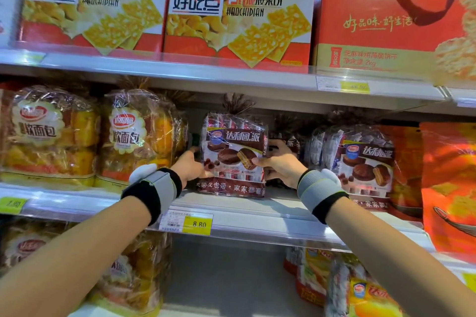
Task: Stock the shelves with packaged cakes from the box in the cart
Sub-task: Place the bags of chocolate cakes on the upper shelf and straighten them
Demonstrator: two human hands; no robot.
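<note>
While both arms reached up to the middle shelf [257, 216], the hands gripped one brown bag of chocolate cakes [233, 157] from either side. The left hand [189, 166] clasped the bag's lower left edge, though its fingers went behind the wrapper and I could not quite see how far they curled. The right hand [278, 162] held the bag's right edge, thumb across the front, fingers wrapped round the back. The bag stood upright, its bottom seeming to rest on the shelf. Just right of the bag, beyond the right hand, stood a second bag of the same cakes [365, 162], and further right an orange packet [448, 188]. To the bag's left stood two clear bags of soft bread [136, 136]. Below the bag, on the shelf's front rail, hung a yellow price tag [198, 224]. Above the bag, on the upper shelf, sat yellow biscuit boxes [239, 26]. Each wrist wore a grey and black band [319, 190].
</note>
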